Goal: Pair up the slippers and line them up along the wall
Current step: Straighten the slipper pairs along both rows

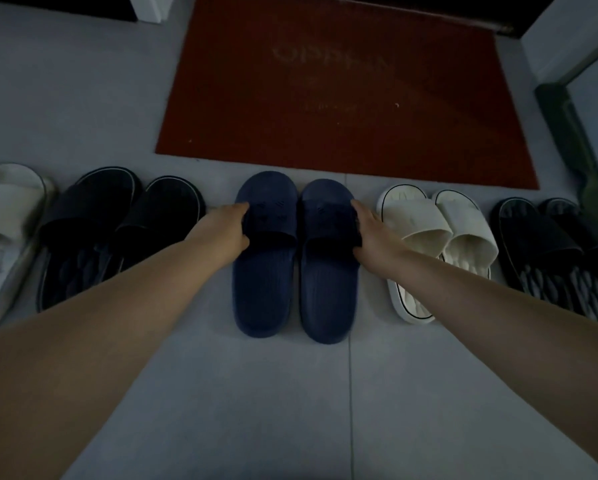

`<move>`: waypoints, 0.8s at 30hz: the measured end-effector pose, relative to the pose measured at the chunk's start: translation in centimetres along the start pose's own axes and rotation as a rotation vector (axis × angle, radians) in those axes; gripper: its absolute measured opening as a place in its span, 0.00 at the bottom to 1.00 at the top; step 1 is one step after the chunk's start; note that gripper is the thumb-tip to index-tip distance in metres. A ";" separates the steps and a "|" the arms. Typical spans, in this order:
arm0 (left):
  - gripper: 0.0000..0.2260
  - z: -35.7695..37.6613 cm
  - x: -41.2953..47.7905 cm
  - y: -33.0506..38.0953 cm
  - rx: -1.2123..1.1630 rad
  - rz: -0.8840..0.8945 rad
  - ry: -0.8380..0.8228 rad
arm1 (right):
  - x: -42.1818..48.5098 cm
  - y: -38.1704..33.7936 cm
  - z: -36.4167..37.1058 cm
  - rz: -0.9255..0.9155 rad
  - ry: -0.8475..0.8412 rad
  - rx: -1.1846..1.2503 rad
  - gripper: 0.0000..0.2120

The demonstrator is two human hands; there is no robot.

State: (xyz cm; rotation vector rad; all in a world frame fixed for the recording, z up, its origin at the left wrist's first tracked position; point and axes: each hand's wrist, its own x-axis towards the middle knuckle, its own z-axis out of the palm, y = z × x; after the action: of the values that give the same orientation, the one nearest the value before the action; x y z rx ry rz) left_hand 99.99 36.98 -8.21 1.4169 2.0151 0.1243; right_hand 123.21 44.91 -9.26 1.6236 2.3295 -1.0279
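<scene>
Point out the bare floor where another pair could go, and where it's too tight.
Free: the grey floor in front of the row's heels, and the strip left of the red mat. Narrow gaps flank the blue pair; both hands, left hand and right hand, fill them. The white pair is packed close to its neighbours.

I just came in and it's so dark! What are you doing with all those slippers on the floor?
A person is tidying slippers into pairs. The left hand and right hand each grip the strap of one navy blue rubber slipper, holding the two side by side on the grey tiled floor. Dark pairs and a cream pair sit in a row on both sides, just before a red doormat.
</scene>
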 end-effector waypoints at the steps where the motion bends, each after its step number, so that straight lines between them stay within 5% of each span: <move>1: 0.30 -0.1 0.0 -0.2 -0.003 -0.002 0.002 | 0.1 -0.2 0.0 0.007 0.012 0.011 0.39; 8: 0.32 -1.0 -0.4 -1.6 -0.083 0.055 -0.093 | -0.9 -2.5 0.1 0.074 -0.063 -0.226 0.47; 11: 0.31 -4.3 -0.7 -4.5 -0.151 0.031 -0.043 | -1.6 -6.0 0.9 -0.166 -0.058 -0.327 0.45; 16: 0.24 -9.7 -2.8 -12.7 -0.038 -0.096 0.268 | -0.6 -13.7 4.7 -0.463 -0.216 -0.128 0.35; 24: 0.38 -6.7 -5.7 -19.3 -0.003 -0.284 0.057 | 3.4 -21.0 9.5 -0.271 -0.328 -0.043 0.41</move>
State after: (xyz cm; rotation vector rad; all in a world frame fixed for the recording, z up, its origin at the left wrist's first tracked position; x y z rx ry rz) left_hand 81.81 26.13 -8.75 1.1220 2.2386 0.0436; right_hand 101.01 37.97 -8.46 1.0460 2.3606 -1.1811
